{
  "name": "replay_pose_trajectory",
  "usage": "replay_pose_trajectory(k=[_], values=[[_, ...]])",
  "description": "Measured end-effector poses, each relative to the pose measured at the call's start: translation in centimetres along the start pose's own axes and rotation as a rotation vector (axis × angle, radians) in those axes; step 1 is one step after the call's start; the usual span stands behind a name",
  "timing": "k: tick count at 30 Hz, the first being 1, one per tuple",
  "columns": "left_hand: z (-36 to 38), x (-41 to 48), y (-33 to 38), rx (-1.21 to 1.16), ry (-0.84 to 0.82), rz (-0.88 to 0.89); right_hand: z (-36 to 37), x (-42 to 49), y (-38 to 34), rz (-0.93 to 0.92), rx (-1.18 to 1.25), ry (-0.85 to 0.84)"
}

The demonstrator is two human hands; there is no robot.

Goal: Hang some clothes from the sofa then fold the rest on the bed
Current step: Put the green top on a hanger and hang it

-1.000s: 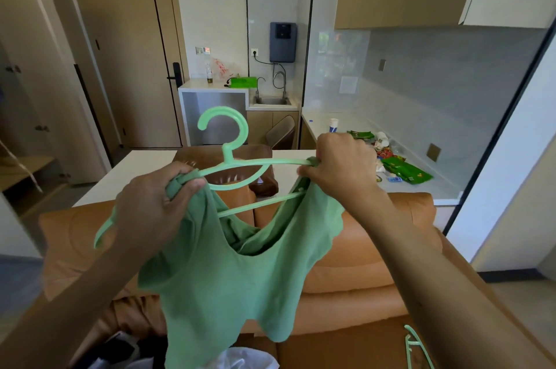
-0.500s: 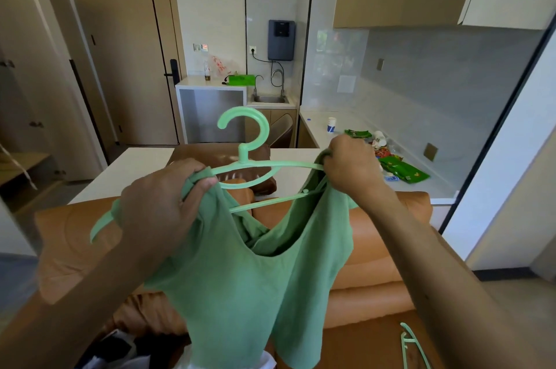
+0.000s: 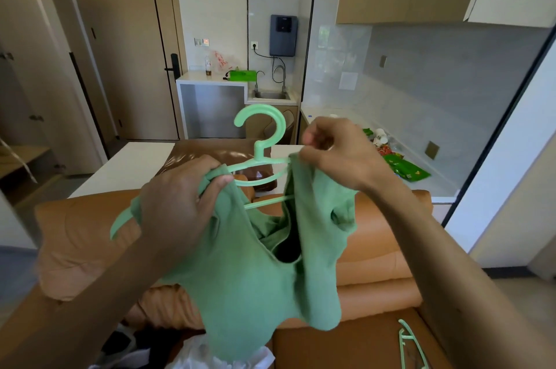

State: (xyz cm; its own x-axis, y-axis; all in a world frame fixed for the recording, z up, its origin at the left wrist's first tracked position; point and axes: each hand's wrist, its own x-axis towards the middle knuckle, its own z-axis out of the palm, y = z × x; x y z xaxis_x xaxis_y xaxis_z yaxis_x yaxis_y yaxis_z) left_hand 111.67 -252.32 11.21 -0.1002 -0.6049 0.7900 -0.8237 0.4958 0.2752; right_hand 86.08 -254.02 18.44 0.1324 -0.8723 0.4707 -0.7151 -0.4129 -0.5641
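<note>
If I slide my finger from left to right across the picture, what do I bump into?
Left hand gripping the shirt → hanger hook → right hand pinching the shirt → spare hanger on the sofa.

L hand (image 3: 177, 203): showing bare, w/ thumbnail in view | L forearm (image 3: 90, 293): running bare fr wrist back to frame edge | R hand (image 3: 337, 155): showing bare, knuckles in view | R forearm (image 3: 436, 263): running bare fr wrist back to frame edge, sm dark spot showing well behind wrist
</note>
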Motion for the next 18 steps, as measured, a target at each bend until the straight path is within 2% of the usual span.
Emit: replay_pose_trajectory(k=[2, 6, 8, 13, 18], values=[[-0.1, 0.2, -0.8, -0.035, -0.02, -0.006, -1.3, 0.2, 1.7, -0.068, -0.056, 0.016], [-0.6, 1.0, -2.7, -0.082, -0.038, -0.022, -2.1, -0.1, 5.6, -0.043, -0.202, -0.323], [-1.0, 1.5, -3.7, -0.108, -0.024, -0.029, -2.2, -0.6, 7.0, -0.044, -0.181, -0.333], [-1.8, 2.6, -6.3, -0.224, -0.084, -0.039, -2.8, -1.7, 8.2, -0.003, 0.184, -0.322], [-1.7, 2.9, -6.0, -0.269, -0.121, -0.007, -2.6, -1.2, 6.6, -0.081, -0.021, -0.371]])
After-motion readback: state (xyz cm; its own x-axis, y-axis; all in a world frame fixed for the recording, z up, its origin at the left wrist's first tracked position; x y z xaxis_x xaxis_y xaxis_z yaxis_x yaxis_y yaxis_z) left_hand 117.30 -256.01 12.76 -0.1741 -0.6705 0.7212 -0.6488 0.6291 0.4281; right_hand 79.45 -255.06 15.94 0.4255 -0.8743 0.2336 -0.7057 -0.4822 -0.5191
